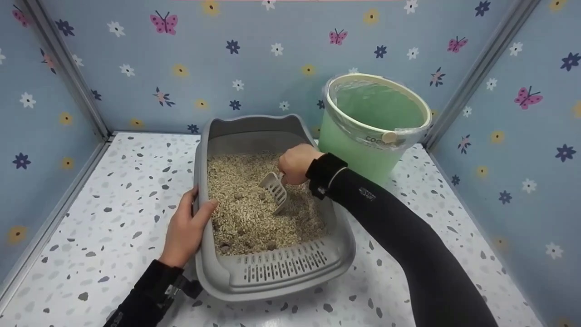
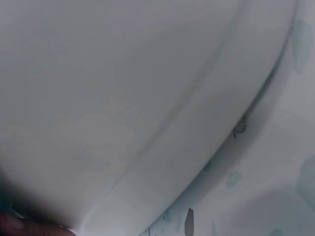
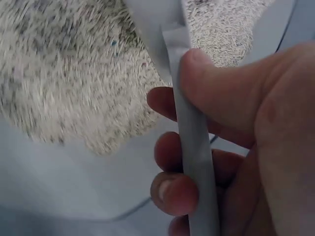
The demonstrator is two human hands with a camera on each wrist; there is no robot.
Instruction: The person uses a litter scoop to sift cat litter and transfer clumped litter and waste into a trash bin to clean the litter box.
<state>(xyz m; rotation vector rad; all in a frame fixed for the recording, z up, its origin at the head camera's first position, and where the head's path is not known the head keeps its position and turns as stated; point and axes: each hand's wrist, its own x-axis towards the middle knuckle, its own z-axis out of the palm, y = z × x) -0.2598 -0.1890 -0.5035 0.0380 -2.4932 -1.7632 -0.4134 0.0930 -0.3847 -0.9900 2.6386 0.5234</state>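
A grey litter box (image 1: 272, 290) stands on the floor, spread with pale, grainy litter (image 1: 247, 215) and several darker clumps. My left hand (image 1: 185, 229) holds its left side, thumb over the rim and fingers against the outside. In the left wrist view the box's outer wall fills most of the picture, with part of a finger (image 2: 32, 227) at the lower left corner. Over the litter, my right hand (image 1: 299, 164) grips a grey slotted litter scoop (image 1: 274, 188). Its fingers wrap the handle (image 3: 194, 142) and the thumb lies along it. The scoop's blade tilts down, its edge close at the litter.
Behind the box on the right stands a green bin (image 1: 352, 154) with a clear plastic liner over its cream rim. Blue flowered panels (image 1: 272, 68) enclose the back and both sides. The speckled white floor (image 1: 131, 204) shows around the box.
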